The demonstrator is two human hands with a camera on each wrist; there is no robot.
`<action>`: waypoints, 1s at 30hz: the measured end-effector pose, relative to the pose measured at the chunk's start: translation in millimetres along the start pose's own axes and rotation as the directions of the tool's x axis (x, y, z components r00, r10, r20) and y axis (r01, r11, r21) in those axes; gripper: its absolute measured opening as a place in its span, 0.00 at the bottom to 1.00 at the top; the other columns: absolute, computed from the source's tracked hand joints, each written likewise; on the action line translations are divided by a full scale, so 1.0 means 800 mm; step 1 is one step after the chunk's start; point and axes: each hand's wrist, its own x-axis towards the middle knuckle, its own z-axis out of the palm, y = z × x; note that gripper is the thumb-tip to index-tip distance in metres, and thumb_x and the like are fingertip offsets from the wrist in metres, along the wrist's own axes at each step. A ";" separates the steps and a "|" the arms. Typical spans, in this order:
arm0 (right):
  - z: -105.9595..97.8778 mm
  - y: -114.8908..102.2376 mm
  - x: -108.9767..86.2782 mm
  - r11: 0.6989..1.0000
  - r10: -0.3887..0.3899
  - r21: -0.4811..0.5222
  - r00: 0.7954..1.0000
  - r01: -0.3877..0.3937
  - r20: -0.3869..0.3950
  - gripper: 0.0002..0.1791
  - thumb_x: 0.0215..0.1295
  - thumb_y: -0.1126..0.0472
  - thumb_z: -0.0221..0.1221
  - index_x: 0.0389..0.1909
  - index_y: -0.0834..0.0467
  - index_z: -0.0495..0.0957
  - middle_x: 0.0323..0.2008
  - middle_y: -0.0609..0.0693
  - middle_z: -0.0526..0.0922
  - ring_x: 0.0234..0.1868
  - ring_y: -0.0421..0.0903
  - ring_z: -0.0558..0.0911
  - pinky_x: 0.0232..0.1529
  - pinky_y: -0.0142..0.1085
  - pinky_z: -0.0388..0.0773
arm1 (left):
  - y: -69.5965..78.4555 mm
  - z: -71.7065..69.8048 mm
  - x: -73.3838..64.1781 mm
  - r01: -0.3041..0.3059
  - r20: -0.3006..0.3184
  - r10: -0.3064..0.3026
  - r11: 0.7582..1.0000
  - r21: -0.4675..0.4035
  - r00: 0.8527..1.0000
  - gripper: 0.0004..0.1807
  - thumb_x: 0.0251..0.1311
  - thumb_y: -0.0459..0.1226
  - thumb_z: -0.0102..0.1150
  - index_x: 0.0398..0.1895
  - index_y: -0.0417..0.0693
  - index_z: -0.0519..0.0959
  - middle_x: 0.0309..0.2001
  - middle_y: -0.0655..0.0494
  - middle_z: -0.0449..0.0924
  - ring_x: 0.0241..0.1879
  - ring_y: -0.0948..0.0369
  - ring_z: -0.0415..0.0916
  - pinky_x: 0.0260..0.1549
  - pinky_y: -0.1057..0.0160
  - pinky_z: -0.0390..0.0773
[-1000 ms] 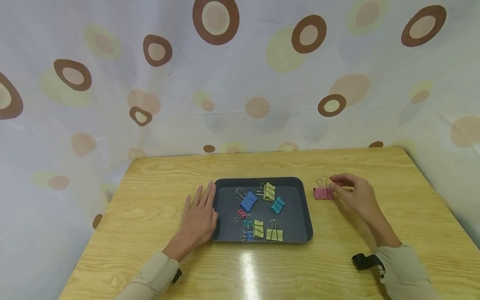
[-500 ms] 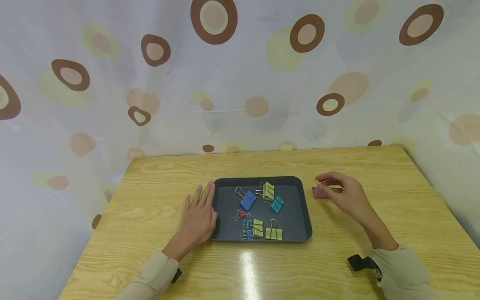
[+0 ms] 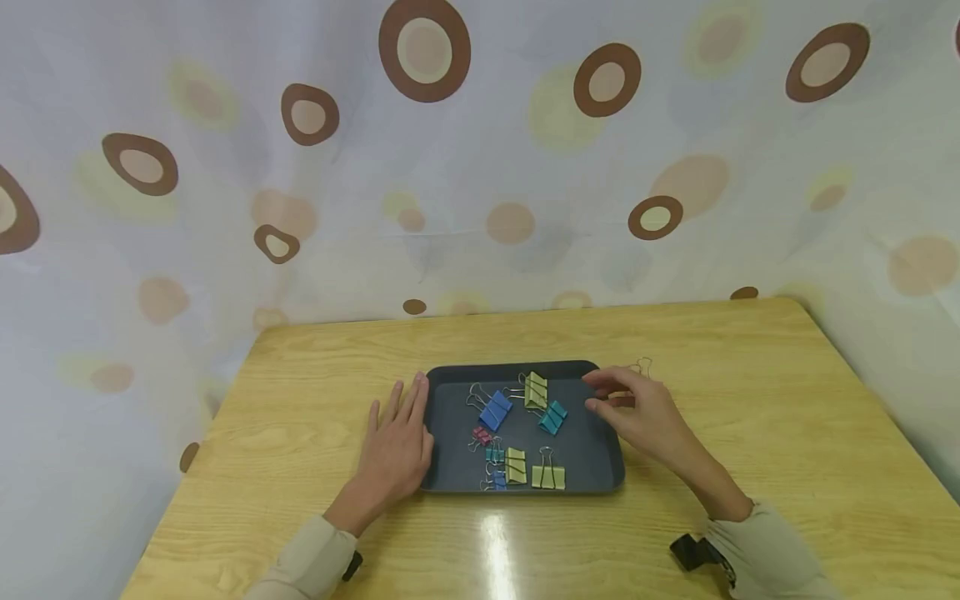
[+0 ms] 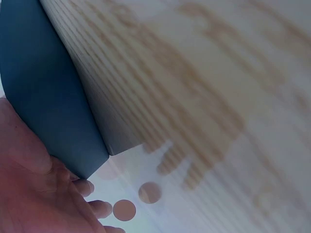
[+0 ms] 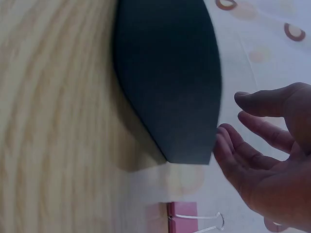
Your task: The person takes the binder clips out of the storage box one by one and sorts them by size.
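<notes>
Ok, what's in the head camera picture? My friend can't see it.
An empty right hand hovers over the right edge of a dark tray of colorful binder clips on a table; the left hand is at the left edge.

Tray (image 3: 450,417): plain, slate grey from head, blue-green from left wrist. Clips: larger blue clip (image 3: 496,411), larger teal clip (image 3: 553,417), three pale yellow clips (image 3: 536,391), small red-pink clip (image 3: 482,436), small teal clip (image 3: 494,455), small blue clip (image 3: 499,480); pink clip (image 5: 183,223), silvery wire handles. Desk (image 3: 750,433): yellow-tan, streaked grain. Backdrop (image 3: 337,208): whitish, brown rings, peach and yellow-green blots. Sleeves (image 3: 311,554): beige
</notes>
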 end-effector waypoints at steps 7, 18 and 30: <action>0.019 -0.009 0.014 0.999 -0.004 -0.043 0.994 0.008 0.109 0.18 0.63 0.73 0.67 0.53 0.67 0.80 0.49 0.61 0.84 0.46 0.54 0.85 0.48 0.44 0.84 | 0.000 -0.004 0.002 -0.014 -0.029 0.014 1.000 0.006 0.999 0.36 0.75 0.38 0.43 0.82 0.38 0.48 0.82 0.47 0.49 0.79 0.43 0.47 0.71 0.32 0.52; 0.045 -0.009 0.022 0.983 0.018 -0.182 0.971 0.026 0.237 0.20 0.60 0.70 0.71 0.53 0.65 0.80 0.45 0.56 0.81 0.46 0.54 0.83 0.48 0.48 0.82 | -0.001 0.001 -0.004 -0.015 -0.014 0.014 0.999 -0.033 1.000 0.36 0.74 0.38 0.40 0.83 0.39 0.47 0.81 0.46 0.50 0.79 0.42 0.48 0.70 0.31 0.51; 0.068 -0.010 0.026 0.947 -0.014 -0.307 0.968 0.093 0.250 0.16 0.56 0.66 0.74 0.46 0.60 0.83 0.41 0.53 0.79 0.41 0.50 0.78 0.46 0.51 0.78 | 0.001 0.000 -0.005 -0.002 -0.013 0.001 1.000 -0.013 1.000 0.36 0.75 0.38 0.41 0.82 0.39 0.49 0.82 0.46 0.50 0.79 0.42 0.47 0.71 0.32 0.51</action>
